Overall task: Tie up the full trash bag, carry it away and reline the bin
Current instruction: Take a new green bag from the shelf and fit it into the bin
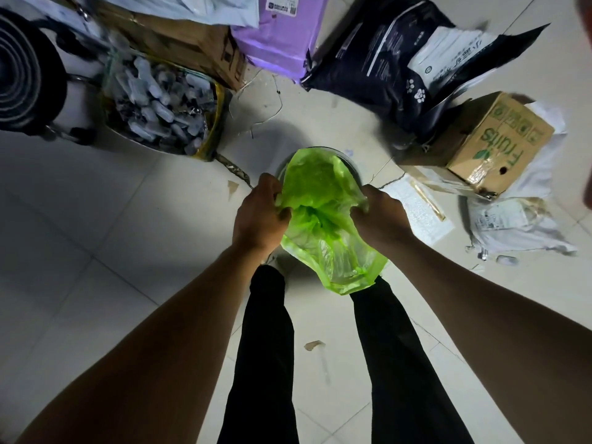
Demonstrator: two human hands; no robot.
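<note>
Here, both hands, left (pixel 261 213) and right (pixel 379 216), pinch the green bag (pixel 317 187); spread its mouth evenly over the bin rim (pixel 350 165).

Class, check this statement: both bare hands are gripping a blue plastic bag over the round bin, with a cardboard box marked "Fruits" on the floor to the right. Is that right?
Not quite. The plastic bag is bright green, not blue, as the head view shows. The rest stands: the left hand and right hand both grip it over the round bin, and the cardboard box marked "Fruits" sits on the floor to the right.
</note>
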